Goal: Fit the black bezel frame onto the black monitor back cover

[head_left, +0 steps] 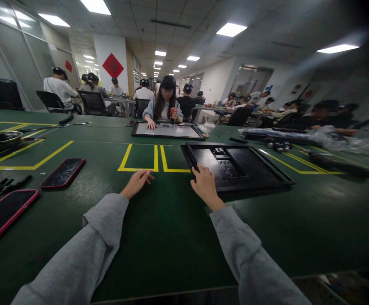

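A black monitor back panel [235, 165] lies flat on the green table [159, 220], right of centre. My right hand [205, 184] rests on its near left corner, fingers curled over the edge. My left hand [137, 181] lies on the bare table to the left, fingers stretched out and holding nothing, just below a yellow taped square [139, 159]. Both arms wear grey sleeves.
Two phones with red cases [63, 172] [3, 216] lie at the left. A metal bowl [0, 139] sits far left. Across the table a person [164, 106] works on another flat panel [167, 130]. Plastic-wrapped parts [314, 137] lie at the right.
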Available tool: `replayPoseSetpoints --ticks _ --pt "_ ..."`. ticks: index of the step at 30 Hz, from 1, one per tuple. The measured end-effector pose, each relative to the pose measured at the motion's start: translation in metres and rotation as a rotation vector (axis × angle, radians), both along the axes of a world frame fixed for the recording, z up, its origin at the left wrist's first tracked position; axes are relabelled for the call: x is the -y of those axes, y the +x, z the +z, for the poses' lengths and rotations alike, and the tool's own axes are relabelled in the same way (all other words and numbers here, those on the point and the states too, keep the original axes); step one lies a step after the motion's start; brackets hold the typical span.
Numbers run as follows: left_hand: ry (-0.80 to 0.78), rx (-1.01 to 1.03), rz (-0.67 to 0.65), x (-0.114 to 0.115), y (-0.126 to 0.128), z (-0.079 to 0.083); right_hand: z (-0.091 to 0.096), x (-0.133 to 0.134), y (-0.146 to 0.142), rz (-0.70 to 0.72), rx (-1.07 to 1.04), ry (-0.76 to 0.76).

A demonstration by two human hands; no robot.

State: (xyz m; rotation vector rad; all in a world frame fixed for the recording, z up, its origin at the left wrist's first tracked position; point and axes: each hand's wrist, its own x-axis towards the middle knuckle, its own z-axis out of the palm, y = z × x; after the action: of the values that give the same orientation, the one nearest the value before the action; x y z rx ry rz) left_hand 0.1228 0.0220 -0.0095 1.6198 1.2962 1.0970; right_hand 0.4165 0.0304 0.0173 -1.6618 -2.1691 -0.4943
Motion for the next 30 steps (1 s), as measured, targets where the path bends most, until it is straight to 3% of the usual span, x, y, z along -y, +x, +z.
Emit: replayPoseSetpoints --ticks 5,10,15,22,26,30 --pt "-0.019 0.077 -0.085 0.015 0.047 -0.004 -0.003 0.042 -0.070 0.097 -0.064 -0.018" --pt "0.008 0.181 0.035 0.018 0.063 -0.012 -0.008 0.063 -0.100 0.234 -0.065 -0.049" --pt "-0.052 0.312 0.016 0.015 0.064 -0.005 -0.010 0.059 -0.096 0.305 -0.170 -0.027" --pt "0.069 0.276 0.107 0.010 0.071 -0.005 -0.005 0.048 -0.088 0.379 -0.405 0.038" --pt "0.168 0.253 0.250 0.006 0.064 -0.010 0.001 0.045 -0.076 0.388 -0.441 0.111" --pt "0.228 0.137 0.459 -0.005 0.030 -0.012 0.002 0.031 -0.051 0.324 -0.446 0.185"
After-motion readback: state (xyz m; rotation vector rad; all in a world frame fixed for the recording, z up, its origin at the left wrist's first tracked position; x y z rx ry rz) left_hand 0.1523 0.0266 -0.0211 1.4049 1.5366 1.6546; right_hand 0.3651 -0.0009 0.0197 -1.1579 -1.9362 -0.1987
